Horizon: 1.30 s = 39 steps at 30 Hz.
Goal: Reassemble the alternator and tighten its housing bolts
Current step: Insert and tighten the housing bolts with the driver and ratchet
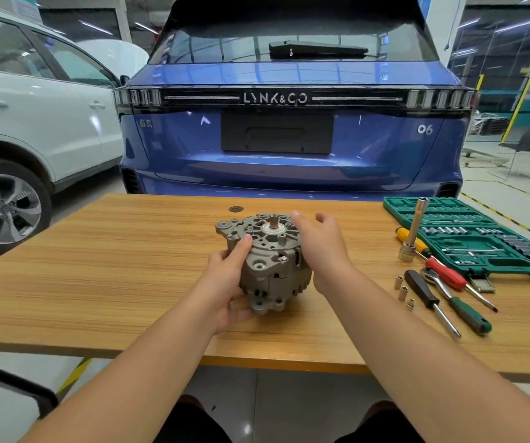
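Steadying the alternator at the middle of the worktop.

My left hand is curling round its lower casing, thumb up on the rim; my right hand is hovering loose beside the top, holding nothing. It's looking like heavy, rigid cast metal with sharp fins, so I'm taking it by the solid body, not the shaft.
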Each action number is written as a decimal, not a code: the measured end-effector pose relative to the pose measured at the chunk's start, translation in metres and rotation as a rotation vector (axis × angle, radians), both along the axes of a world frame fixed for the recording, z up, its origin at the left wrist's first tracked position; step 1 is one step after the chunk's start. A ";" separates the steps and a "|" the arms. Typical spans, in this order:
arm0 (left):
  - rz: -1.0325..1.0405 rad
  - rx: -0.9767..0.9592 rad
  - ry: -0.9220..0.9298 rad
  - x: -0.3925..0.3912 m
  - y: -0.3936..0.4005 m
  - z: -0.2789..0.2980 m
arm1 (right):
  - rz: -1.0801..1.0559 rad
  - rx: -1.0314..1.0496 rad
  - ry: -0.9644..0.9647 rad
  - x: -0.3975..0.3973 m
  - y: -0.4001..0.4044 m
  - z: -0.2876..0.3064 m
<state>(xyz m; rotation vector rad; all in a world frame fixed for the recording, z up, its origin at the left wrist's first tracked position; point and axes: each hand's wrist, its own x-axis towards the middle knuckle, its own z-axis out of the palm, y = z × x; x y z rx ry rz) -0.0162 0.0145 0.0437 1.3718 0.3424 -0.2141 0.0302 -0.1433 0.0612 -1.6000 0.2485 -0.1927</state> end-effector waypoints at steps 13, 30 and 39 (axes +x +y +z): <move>0.177 0.174 -0.160 -0.005 0.014 -0.019 | 0.239 -0.369 0.022 -0.006 -0.035 0.020; 0.109 0.157 -0.344 -0.006 -0.004 -0.014 | 0.350 0.032 0.032 -0.015 -0.053 -0.006; 0.090 -0.014 -0.219 0.004 0.001 -0.013 | 0.320 0.067 0.091 -0.019 -0.043 -0.017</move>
